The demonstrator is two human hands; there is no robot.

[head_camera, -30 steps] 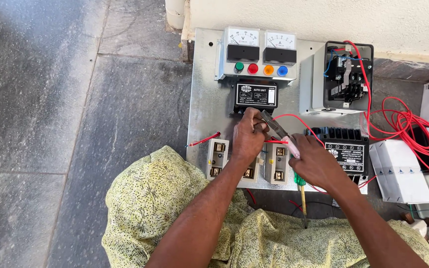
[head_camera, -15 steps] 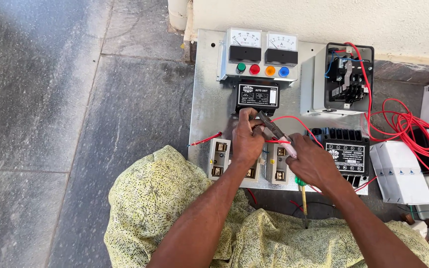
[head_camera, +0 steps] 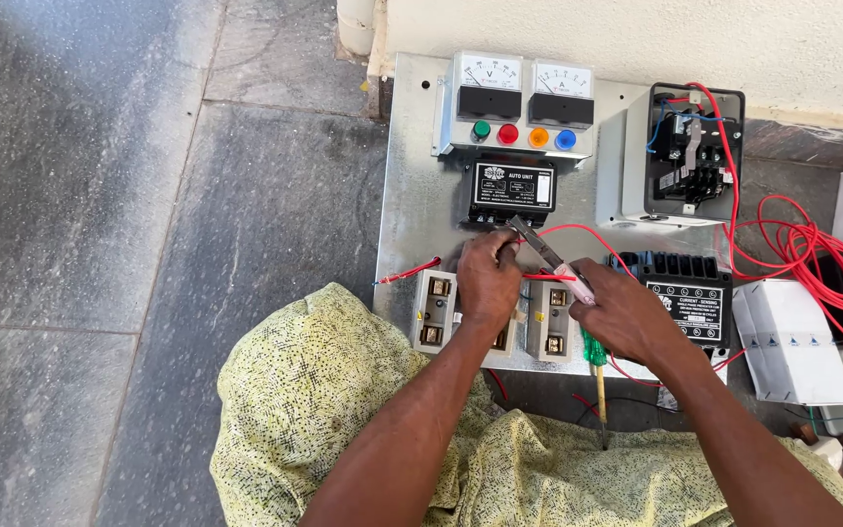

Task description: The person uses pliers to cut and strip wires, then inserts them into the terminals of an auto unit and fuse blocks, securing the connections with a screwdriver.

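Observation:
My left hand [head_camera: 487,278] pinches a thin red wire [head_camera: 412,272] over the grey metal panel [head_camera: 410,176], just below a black control unit [head_camera: 510,187]. My right hand [head_camera: 626,317] grips the handles of metal pliers [head_camera: 539,246], whose jaws reach the wire beside my left fingers. Under both hands sit three beige fuse holders [head_camera: 433,310] in a row. A green-handled screwdriver [head_camera: 596,368] lies beneath my right palm.
Two white meters [head_camera: 523,86] with four coloured lamps top the panel. A black contactor box [head_camera: 687,156] and a black finned module [head_camera: 685,297] stand at the right, with tangled red wire [head_camera: 807,244], a white box [head_camera: 792,342] and grey stone floor [head_camera: 119,195].
Both hands stay at the same spot on the red wire; the pliers have shifted only slightly. The view has barely moved.

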